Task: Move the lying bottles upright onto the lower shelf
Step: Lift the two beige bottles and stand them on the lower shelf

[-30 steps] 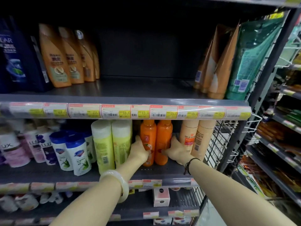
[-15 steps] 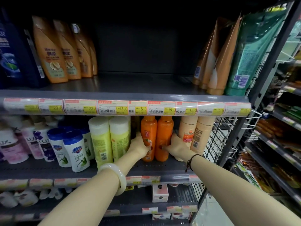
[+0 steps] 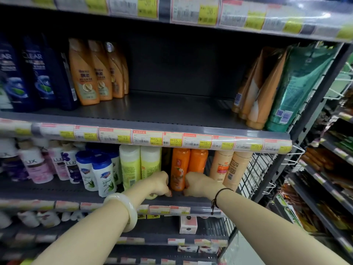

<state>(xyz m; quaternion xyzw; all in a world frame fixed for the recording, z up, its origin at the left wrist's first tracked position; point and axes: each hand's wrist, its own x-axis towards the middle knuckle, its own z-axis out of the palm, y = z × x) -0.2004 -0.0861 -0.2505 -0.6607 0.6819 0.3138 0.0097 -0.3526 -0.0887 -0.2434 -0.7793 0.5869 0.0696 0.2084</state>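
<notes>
Two orange bottles stand upright side by side on the lower shelf, the left orange bottle in front and the right orange bottle beside it. My left hand, with a white bangle on the wrist, sits curled at the left bottle's left side, fingertips down on the shelf. My right hand, with a dark cord on the wrist, is curled in front of the right bottle's base and hides it. Neither hand clearly wraps a bottle.
Yellow-green bottles stand just left of my left hand, beige bottles just right of my right hand. Blue-capped bottles are further left. The upper shelf has a bare middle between orange bottles and pouches. A wire rack closes the right end.
Both hands have slid down from the orange bottles' sides to the shelf near their bases and curled shut. The view has tilted up, showing more of the upper shelf.
</notes>
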